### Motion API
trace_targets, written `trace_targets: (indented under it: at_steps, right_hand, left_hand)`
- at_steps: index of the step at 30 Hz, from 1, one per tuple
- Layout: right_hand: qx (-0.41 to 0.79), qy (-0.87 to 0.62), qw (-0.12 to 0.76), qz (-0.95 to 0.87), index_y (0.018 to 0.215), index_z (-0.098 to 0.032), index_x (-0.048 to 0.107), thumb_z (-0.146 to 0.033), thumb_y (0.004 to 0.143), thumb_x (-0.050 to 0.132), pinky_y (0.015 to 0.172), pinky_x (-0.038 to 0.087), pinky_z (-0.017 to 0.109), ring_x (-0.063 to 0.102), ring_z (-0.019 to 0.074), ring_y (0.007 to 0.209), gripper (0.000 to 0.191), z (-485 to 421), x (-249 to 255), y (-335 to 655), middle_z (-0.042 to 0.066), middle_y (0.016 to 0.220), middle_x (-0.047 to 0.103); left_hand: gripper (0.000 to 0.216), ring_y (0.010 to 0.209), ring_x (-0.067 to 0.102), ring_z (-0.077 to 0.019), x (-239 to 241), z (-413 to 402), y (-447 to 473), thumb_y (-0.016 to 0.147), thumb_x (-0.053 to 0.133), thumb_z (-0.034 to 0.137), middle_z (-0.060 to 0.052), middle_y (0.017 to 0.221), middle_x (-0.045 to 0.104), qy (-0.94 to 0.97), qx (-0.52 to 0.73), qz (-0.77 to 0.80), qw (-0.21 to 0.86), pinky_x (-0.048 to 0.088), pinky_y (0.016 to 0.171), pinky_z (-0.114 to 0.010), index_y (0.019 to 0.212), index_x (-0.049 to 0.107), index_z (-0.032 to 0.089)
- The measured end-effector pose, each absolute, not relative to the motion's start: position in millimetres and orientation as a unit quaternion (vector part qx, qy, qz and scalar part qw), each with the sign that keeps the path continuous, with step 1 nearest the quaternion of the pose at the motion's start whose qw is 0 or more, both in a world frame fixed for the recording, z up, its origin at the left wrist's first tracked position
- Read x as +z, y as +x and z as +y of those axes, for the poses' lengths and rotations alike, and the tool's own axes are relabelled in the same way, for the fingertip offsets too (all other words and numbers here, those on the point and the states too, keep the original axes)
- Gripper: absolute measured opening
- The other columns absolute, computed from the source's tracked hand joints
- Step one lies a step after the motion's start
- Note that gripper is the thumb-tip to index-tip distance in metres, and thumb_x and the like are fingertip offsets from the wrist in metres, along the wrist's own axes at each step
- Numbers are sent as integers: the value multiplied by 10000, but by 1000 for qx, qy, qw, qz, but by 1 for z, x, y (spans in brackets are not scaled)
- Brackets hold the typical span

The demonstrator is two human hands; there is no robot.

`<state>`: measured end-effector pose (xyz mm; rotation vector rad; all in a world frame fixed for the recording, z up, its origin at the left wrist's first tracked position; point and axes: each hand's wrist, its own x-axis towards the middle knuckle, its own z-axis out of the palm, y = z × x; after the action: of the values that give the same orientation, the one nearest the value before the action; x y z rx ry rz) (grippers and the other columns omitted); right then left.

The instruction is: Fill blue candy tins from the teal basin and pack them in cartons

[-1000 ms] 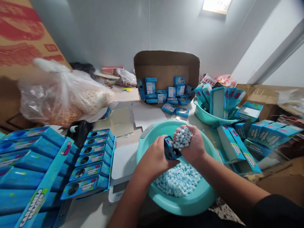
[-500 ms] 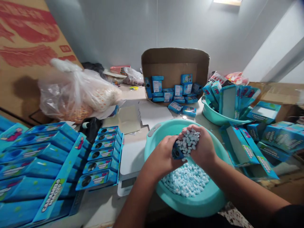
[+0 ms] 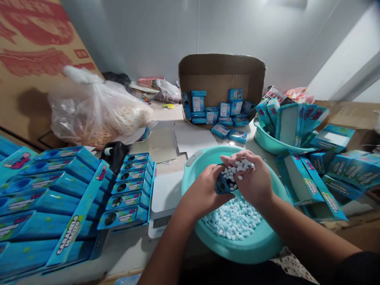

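Observation:
Over a turquoise basin (image 3: 192, 178), my left hand (image 3: 204, 190) is closed round a small blue candy box (image 3: 221, 185), whose open side faces right. My right hand (image 3: 257, 180) is cupped, palm toward the box, with a heap of pale blue candies (image 3: 239, 168) in it. The heap touches the box's opening, and some candies lie at its mouth. Below both hands, many loose candies (image 3: 233, 219) cover the basin's bottom.
On the left stand display trays of blue boxes (image 3: 127, 202) beside a white scale (image 3: 166, 194). A cardboard box (image 3: 219, 65) with several small boxes stands behind the basin. Right of it is a second basin (image 3: 267, 144) of folded cartons. Tied plastic bags (image 3: 118, 107) sit back left.
The heap in my right hand is smaller, and candies have shifted toward the box mouth. My right hand has tilted slightly. The whole view has shifted a little.

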<state>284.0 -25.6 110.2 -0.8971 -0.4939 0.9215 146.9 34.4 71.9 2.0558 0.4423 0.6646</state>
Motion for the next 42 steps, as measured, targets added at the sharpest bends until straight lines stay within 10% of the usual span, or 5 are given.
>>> trace_targets:
  at_steps: [25, 33, 42]
  right_hand:
    - [446, -352, 739, -362, 663, -239, 686, -392, 1030, 375, 1066, 467, 425, 667, 225, 1086, 504, -28, 100, 287, 38, 1002, 750]
    - [425, -346, 695, -465, 1012, -274, 763, -486, 1034, 372, 1147, 370, 482, 592, 269, 1238, 446, -27, 103, 286, 40, 1170, 727]
    - [351, -439, 697, -444, 907, -265, 782, -470, 976, 541, 1037, 458, 440, 656, 261, 1085, 324, -29, 101, 293, 36, 1009, 741]
  left_hand:
    - [579, 1179, 558, -271, 69, 32, 148, 698, 819, 209, -71, 1242, 547, 834, 303, 216, 408, 500, 1025, -469, 1164, 477, 242]
    - [837, 1283, 494, -353, 67, 34, 148, 668, 847, 303, -140, 1339, 513, 845, 280, 234, 391, 485, 1071, -539, 1366, 396, 202]
    - [668, 1177, 575, -309, 71, 33, 142, 726, 828, 345, -96, 1333, 486, 838, 260, 234, 420, 516, 1038, -512, 1335, 564, 280]
